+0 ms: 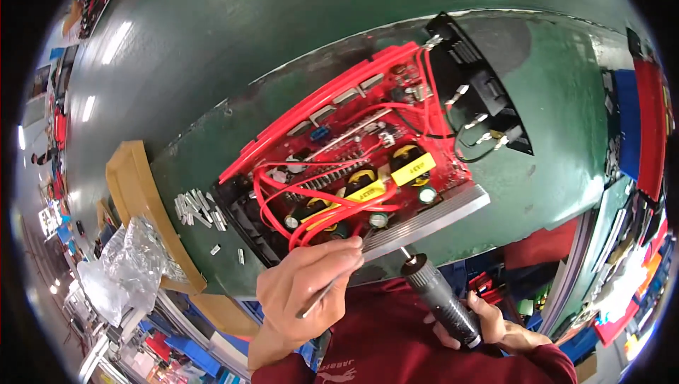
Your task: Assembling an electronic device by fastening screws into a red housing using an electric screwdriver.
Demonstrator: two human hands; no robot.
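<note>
A red circuit board (339, 165) lies on the green bench in a red metal housing, with yellow-wrapped coils, red wires and round capacitors on it. Along its near edge runs a ribbed silver heat sink (431, 223). My left hand (300, 288) is closed in a pinch on slim metal tweezers (318, 299), whose tip is by the heat sink's left end, partly hidden by the fingers. My right hand (488, 324) grips a black electric screwdriver (442, 299); its bit points at the heat sink's near side. A black end panel (484, 87) hangs on by wires at the far right.
Several small silver metal pieces (200, 208) lie left of the housing. Beyond them stand a cardboard box (145, 186) and a crumpled clear plastic bag (131, 264). Blue and red bins (640, 126) line the right side. Under the bench edge are parts in blue trays.
</note>
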